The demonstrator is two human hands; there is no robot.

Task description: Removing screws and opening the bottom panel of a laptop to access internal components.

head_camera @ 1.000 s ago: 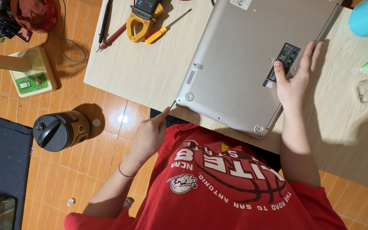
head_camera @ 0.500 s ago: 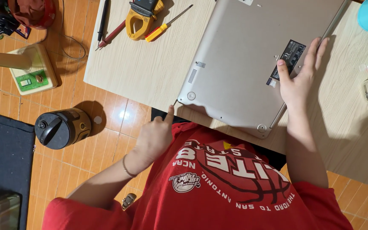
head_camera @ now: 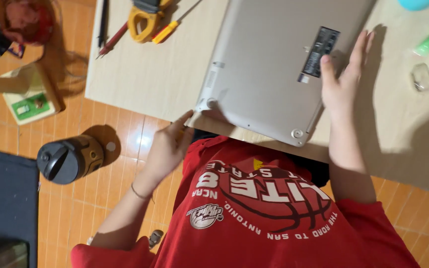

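Wood-plank floor (head_camera: 125, 134) surrounds a pale low table (head_camera: 145, 74). On it, at twelve o'clock, a silver laptop (head_camera: 269, 69) lies underside up, its near corner at the table's edge. The right hand (head_camera: 341, 82) rests flat on it, fingers spread, gripping nothing. The left hand (head_camera: 167, 146), fingers loosely extended, touches the near corner at nine o'clock. A careless nudge might tip the laptop floorward.

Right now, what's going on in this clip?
A person in a red shirt sits at a light wooden table with a silver laptop lying upside down on it. The right hand lies flat on the laptop's underside near a dark label, while the left hand reaches for its near corner at the table edge. Screwdrivers lie farther back.
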